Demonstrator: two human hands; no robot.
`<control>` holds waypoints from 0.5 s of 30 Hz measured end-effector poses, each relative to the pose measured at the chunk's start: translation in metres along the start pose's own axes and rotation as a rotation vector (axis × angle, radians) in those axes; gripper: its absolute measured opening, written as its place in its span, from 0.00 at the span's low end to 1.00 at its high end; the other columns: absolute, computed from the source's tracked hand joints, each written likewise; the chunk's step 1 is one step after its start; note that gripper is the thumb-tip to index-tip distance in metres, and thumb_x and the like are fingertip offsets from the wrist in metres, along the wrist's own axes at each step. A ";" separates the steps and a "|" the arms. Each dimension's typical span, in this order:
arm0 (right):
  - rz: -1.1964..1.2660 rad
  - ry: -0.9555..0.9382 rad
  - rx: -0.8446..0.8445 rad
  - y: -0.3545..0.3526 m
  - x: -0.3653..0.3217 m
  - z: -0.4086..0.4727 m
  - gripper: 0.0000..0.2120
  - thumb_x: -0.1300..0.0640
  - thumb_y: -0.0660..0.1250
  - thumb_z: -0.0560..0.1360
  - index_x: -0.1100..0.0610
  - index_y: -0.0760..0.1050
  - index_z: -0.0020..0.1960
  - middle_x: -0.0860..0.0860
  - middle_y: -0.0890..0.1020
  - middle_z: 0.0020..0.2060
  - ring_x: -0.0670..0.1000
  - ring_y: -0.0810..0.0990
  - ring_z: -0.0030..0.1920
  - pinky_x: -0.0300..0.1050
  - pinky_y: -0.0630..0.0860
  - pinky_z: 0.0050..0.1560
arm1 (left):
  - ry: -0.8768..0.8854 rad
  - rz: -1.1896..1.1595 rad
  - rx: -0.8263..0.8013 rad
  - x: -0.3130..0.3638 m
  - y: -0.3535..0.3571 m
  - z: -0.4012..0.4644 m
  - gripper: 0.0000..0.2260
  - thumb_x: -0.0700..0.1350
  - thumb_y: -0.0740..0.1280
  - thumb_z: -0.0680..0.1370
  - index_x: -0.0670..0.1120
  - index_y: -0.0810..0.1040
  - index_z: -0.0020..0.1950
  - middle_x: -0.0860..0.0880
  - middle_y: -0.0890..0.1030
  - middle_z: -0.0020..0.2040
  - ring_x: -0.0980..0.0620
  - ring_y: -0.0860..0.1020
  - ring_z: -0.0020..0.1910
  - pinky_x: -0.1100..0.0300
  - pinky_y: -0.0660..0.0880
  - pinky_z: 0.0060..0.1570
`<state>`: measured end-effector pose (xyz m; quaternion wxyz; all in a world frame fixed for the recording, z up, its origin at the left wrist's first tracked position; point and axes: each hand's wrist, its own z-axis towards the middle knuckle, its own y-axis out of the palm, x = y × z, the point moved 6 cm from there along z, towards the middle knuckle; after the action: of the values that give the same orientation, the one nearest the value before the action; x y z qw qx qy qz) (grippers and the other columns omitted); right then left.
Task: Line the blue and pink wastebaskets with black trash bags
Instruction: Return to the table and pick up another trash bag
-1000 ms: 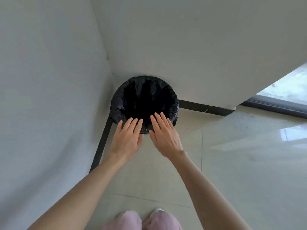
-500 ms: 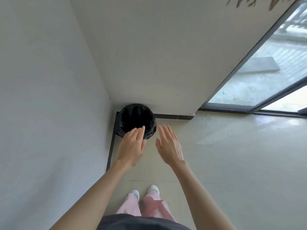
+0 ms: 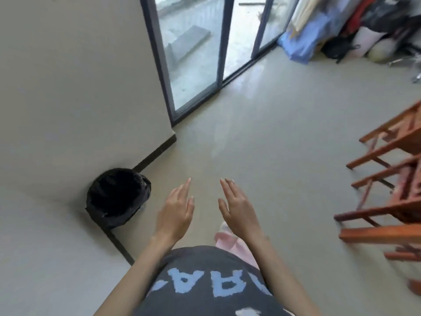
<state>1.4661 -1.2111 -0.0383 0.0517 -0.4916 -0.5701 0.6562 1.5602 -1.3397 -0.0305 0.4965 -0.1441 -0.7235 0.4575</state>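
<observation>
A wastebasket point(image 3: 117, 197) stands in the wall corner at the lower left, wrapped inside and out in a black trash bag, so its own colour is hidden. My left hand point(image 3: 176, 212) hovers to the right of it, apart from it, fingers stretched and empty. Beside it my right hand point(image 3: 238, 207) is held the same way, flat, fingers apart, holding nothing. Both hands are over bare floor, above my dark shirt and pink trousers.
Wooden chairs point(image 3: 391, 197) crowd the right edge. A sliding glass door point(image 3: 193, 53) with a dark frame is at the top middle. A pile of bags and cloth point(image 3: 341, 30) lies at the top right. Beige floor point(image 3: 273, 133) stretches between them.
My view has risen and swung right, away from the corner. Both hands have drawn back from the bagged basket's rim, and the basket now sits to their left.
</observation>
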 end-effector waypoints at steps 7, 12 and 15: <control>0.291 0.476 0.224 -0.039 0.109 -0.124 0.23 0.59 0.57 0.80 0.55 0.58 0.73 0.50 0.63 0.73 0.46 0.59 0.73 0.32 0.50 0.68 | 0.220 -0.087 -0.291 0.081 0.080 -0.013 0.21 0.48 0.55 0.80 0.52 0.58 0.73 0.49 0.72 0.67 0.51 0.70 0.65 0.56 0.68 0.59; 0.330 0.641 0.245 -0.067 0.185 -0.166 0.23 0.59 0.57 0.80 0.54 0.58 0.73 0.49 0.63 0.73 0.46 0.59 0.73 0.30 0.50 0.67 | 0.256 -0.151 -0.423 0.147 0.141 0.005 0.20 0.48 0.56 0.80 0.49 0.62 0.72 0.48 0.75 0.63 0.49 0.71 0.63 0.62 0.63 0.59; 0.318 0.677 0.230 -0.092 0.238 -0.172 0.24 0.60 0.59 0.79 0.55 0.58 0.73 0.51 0.64 0.73 0.47 0.62 0.72 0.29 0.52 0.66 | 0.275 -0.182 -0.458 0.197 0.181 0.030 0.20 0.48 0.57 0.79 0.49 0.63 0.71 0.47 0.77 0.60 0.47 0.73 0.61 0.59 0.66 0.59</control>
<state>1.4203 -0.9104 -0.0810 0.1894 -0.7535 -0.3601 0.5163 1.3987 -1.1271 -0.0634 0.5834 -0.2475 -0.7440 0.2116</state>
